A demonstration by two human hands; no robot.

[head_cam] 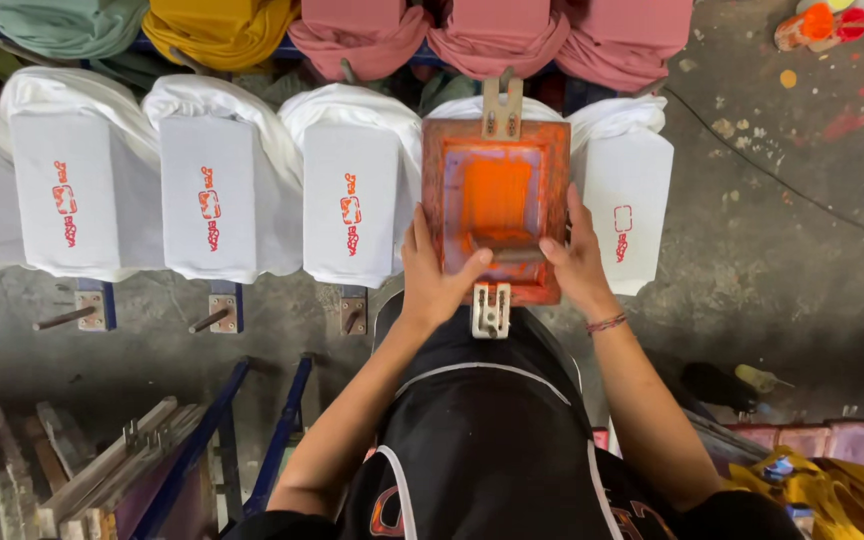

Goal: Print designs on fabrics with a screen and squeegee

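Screen frame (497, 210), wooden and smeared with orange ink, lies flat on a white shirt on its pallet, fourth in the row of white shirts (217, 200) bearing red prints. Both hands grip the squeegee (517, 256) near the frame's lower edge: the left hand (437, 280) curls its fingers over the left end, the right hand (577, 262) closes on the right end. If the pressure is uneven, the frame could shift on the fabric and smear the print; too much ink might bleed past the stencil.
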